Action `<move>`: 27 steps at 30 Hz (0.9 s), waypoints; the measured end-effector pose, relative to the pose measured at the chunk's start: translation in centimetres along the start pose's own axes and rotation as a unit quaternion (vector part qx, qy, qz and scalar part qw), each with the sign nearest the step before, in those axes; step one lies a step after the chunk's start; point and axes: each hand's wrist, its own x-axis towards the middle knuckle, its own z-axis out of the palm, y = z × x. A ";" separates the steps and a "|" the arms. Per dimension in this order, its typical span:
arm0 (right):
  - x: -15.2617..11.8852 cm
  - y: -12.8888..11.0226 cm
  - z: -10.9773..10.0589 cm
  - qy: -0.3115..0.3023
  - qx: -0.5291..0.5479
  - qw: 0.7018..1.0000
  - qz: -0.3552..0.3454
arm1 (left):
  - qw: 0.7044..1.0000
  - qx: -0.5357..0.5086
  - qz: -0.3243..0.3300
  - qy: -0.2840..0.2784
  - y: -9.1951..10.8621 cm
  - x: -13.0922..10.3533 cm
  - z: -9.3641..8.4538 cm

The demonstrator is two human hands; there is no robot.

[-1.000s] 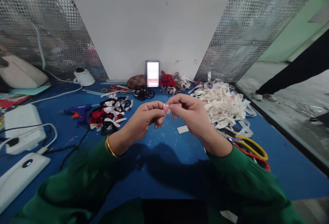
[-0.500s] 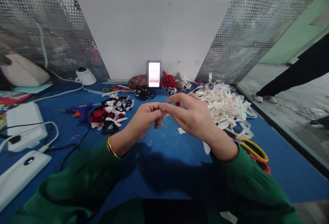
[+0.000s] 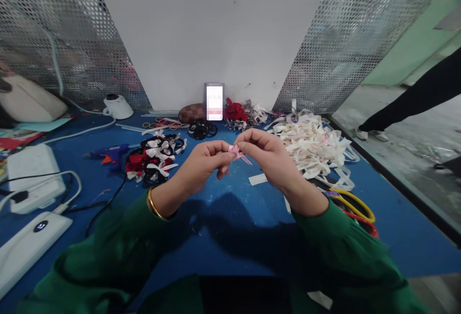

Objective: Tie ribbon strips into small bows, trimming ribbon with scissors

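Note:
Above the middle of the blue table, a small pink ribbon is pinched between both hands. My left hand, with a gold bangle at its wrist, is closed on the ribbon's left side. On the other side, the thumb and forefinger of my right hand grip it, and a thin pink end hangs below the fingertips. The fingers partly cover the ribbon, so its exact shape is hard to make out. Beneath my right hand lies a white strip.
At right is a heap of cream ribbons, with yellow- and red-handled scissors nearer. Left are finished-looking bows on black hair ties, a blue glue gun and a white power bank. A lit phone leans against the white board.
My right hand's fingers have gone from stretched out over my left fingertips to pinching the pink ribbon. More of that ribbon shows now. My left hand has barely moved.

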 end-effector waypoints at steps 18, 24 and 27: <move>0.0 0.0 -0.1 -0.004 0.073 0.995 0.069 | 1.000 0.009 -0.021 0.009 -0.1 -0.1 0.4; -0.1 0.1 -0.1 -0.044 0.215 0.969 0.111 | 1.000 0.015 -0.014 -0.001 -0.2 -0.1 0.4; -0.1 0.1 -0.1 -0.059 0.162 0.982 0.083 | 1.000 0.011 -0.018 0.010 -0.3 -0.1 0.2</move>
